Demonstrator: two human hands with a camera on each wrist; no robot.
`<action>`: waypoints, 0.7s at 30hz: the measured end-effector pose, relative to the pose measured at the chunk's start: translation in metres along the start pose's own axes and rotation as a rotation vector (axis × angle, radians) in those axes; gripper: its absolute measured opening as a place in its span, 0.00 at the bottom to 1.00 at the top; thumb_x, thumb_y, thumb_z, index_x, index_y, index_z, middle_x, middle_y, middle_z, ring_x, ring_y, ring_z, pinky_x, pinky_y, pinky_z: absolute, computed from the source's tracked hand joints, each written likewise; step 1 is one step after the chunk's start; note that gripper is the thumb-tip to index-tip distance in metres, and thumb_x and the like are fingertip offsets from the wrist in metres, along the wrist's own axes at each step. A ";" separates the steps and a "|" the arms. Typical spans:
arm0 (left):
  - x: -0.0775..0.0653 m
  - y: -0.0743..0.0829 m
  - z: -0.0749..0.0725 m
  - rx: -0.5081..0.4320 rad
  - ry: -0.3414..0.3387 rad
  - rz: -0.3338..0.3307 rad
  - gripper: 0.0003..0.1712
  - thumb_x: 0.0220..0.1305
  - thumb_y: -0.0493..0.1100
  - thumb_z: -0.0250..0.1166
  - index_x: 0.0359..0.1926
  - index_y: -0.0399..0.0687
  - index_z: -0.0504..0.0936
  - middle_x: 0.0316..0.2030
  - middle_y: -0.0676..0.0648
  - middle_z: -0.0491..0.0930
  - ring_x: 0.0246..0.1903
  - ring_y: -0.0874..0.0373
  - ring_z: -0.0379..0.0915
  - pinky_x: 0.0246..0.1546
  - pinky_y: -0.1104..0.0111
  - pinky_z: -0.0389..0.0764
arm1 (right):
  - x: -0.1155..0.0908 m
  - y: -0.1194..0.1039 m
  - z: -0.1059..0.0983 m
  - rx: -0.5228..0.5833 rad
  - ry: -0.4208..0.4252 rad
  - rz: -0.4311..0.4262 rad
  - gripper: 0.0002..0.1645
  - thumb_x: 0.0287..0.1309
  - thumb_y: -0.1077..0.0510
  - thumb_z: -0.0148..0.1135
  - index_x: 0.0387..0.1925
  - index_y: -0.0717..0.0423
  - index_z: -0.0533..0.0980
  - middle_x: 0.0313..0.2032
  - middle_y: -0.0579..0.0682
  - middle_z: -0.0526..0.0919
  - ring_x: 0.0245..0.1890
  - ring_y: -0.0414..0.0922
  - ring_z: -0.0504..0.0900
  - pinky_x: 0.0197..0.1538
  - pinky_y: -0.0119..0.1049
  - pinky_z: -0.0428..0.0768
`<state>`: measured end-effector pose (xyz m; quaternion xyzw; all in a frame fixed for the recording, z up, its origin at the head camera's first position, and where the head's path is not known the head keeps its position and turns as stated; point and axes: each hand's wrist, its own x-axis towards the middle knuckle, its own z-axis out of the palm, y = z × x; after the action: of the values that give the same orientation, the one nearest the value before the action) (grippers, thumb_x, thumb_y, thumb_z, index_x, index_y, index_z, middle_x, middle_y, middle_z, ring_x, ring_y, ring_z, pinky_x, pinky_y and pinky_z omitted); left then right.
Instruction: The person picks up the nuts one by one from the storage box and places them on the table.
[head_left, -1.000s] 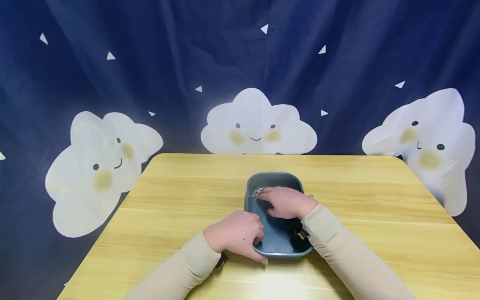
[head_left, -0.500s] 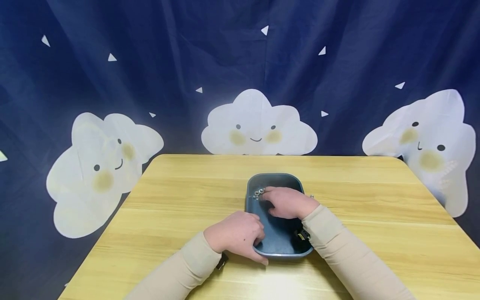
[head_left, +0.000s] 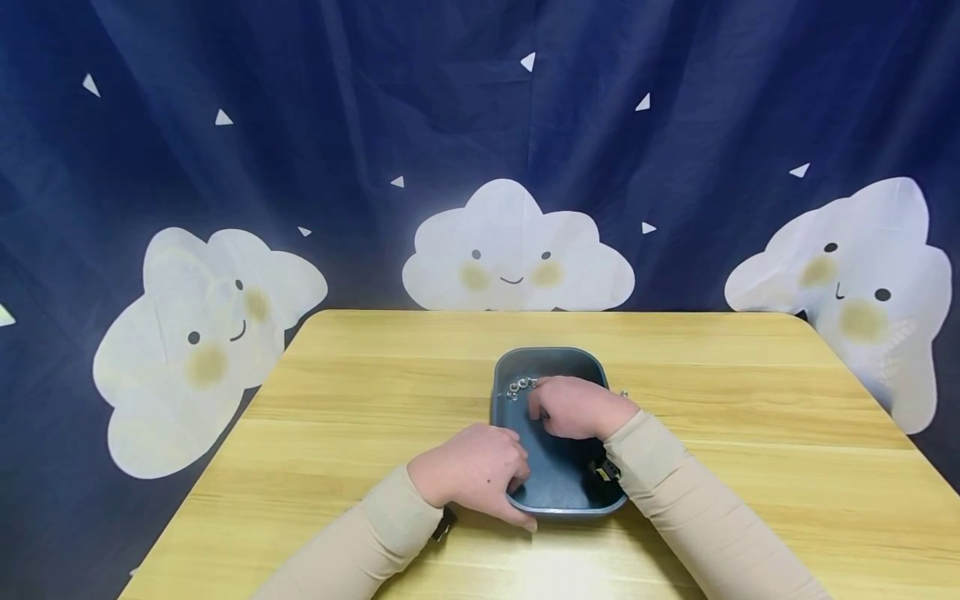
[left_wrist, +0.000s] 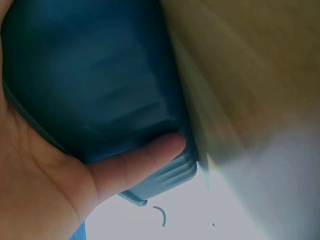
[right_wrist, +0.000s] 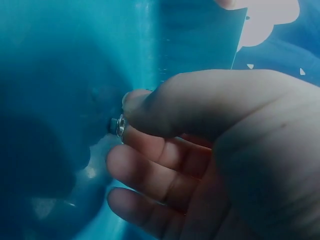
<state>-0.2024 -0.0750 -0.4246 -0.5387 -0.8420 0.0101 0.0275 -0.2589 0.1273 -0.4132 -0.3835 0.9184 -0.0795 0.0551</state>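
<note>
While the left hand (head_left: 476,467) grips the near left corner of the dark blue tray (head_left: 558,487), its thumb along the outside and its fingers curled over the rim, the right hand (head_left: 577,406) reaches down inside, narrowed to a pinch. Between thumb and fingertip shows 1 small shiny ring (right_wrist: 121,126), apparently held, though shadow makes it hard to say just what kind of piece it is. Just left of those fingertips, small metal pieces (head_left: 514,387) lie in a little row towards the tray's far left side. The tray sits on the wooden table (head_left: 360,367), and beige sleeves (head_left: 705,500) cover both arms. Behind hangs a navy curtain (head_left: 465,92) printed with 3 smiling white clouds (head_left: 517,233).
</note>
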 end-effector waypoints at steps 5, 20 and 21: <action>0.000 0.000 0.000 0.001 0.006 0.000 0.33 0.47 0.78 0.68 0.11 0.63 0.67 0.16 0.67 0.62 0.25 0.68 0.61 0.22 0.75 0.63 | 0.001 0.001 0.001 -0.008 -0.012 0.011 0.09 0.54 0.68 0.64 0.35 0.54 0.83 0.35 0.47 0.81 0.37 0.44 0.81 0.45 0.40 0.80; 0.000 0.000 0.001 -0.004 0.004 0.000 0.33 0.48 0.78 0.68 0.12 0.63 0.66 0.17 0.67 0.62 0.25 0.68 0.61 0.22 0.75 0.63 | 0.003 0.001 0.003 0.008 -0.095 0.095 0.23 0.55 0.69 0.60 0.15 0.46 0.63 0.18 0.41 0.54 0.19 0.41 0.53 0.26 0.33 0.58; -0.001 0.000 0.001 -0.004 0.004 0.001 0.33 0.48 0.78 0.68 0.12 0.63 0.66 0.17 0.67 0.62 0.25 0.68 0.60 0.22 0.75 0.63 | 0.003 0.001 0.002 0.007 -0.099 0.102 0.23 0.55 0.68 0.60 0.14 0.46 0.63 0.17 0.41 0.55 0.18 0.40 0.54 0.25 0.33 0.58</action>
<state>-0.2023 -0.0756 -0.4253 -0.5394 -0.8416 0.0072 0.0279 -0.2614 0.1255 -0.4157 -0.3397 0.9326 -0.0610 0.1057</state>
